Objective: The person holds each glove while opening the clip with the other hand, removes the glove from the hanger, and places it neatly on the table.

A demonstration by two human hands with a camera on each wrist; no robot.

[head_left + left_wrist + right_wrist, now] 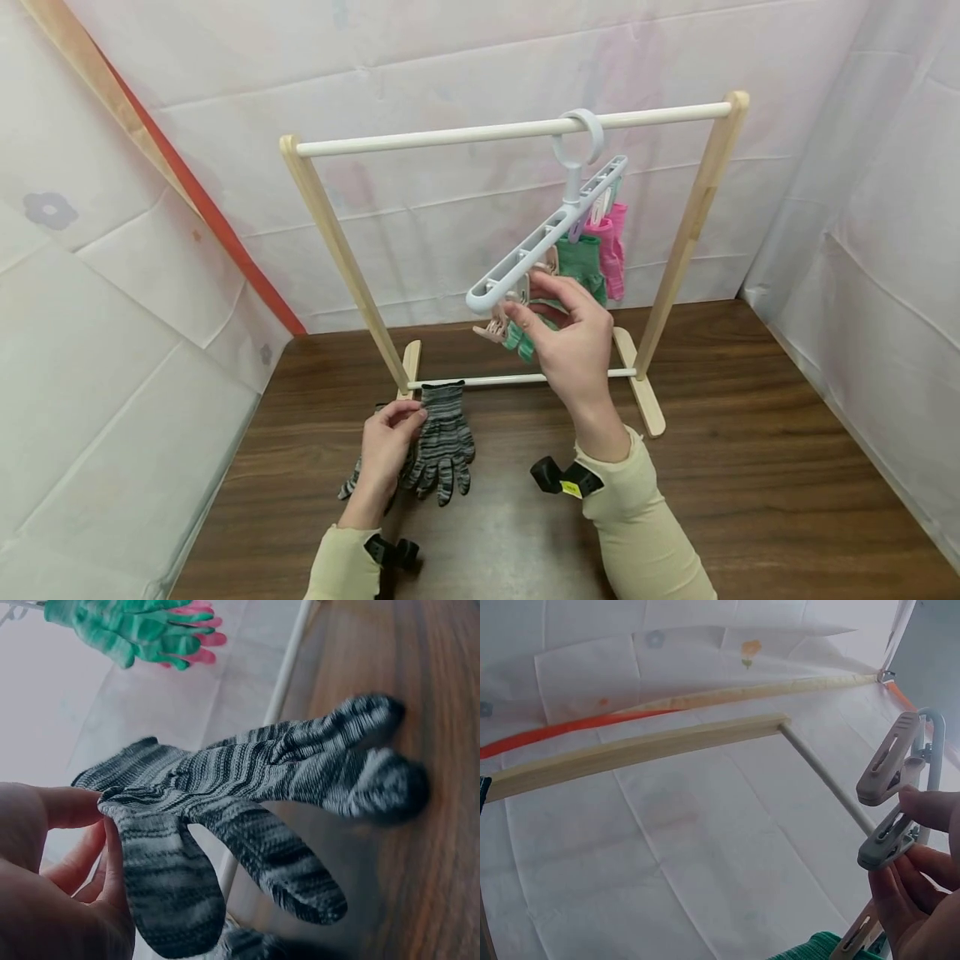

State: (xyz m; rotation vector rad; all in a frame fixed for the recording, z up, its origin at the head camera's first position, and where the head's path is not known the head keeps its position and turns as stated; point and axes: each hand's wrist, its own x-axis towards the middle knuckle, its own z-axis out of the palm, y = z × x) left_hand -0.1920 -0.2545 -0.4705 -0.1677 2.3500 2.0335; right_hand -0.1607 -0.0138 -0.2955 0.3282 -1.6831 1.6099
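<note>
My left hand (pixel 384 450) pinches the edge of a grey-and-black striped knit glove (pixel 444 437) between thumb and fingers. The glove hangs fingers down; in the left wrist view its striped fingers (pixel 172 892) spread out beside my hand. A second striped glove (pixel 349 485) lies partly hidden behind the left hand. Higher up, my right hand (pixel 581 346) pinches a pale grey clip (pixel 885 841) near the front end of the light-blue clip hanger (pixel 521 257). Another pale clip (pixel 887 761) sits just beside it. Whether the pinched clip's mouth is open cannot be told.
The hanger hooks over the white bar (pixel 450 136) of a wooden rack (pixel 693 225). Green gloves (pixel 581 262) and pink gloves (pixel 613 250) hang from its rear clips. The rack stands on a dark wooden table (pixel 750 467), with pale cloth walls (pixel 450 67) around it.
</note>
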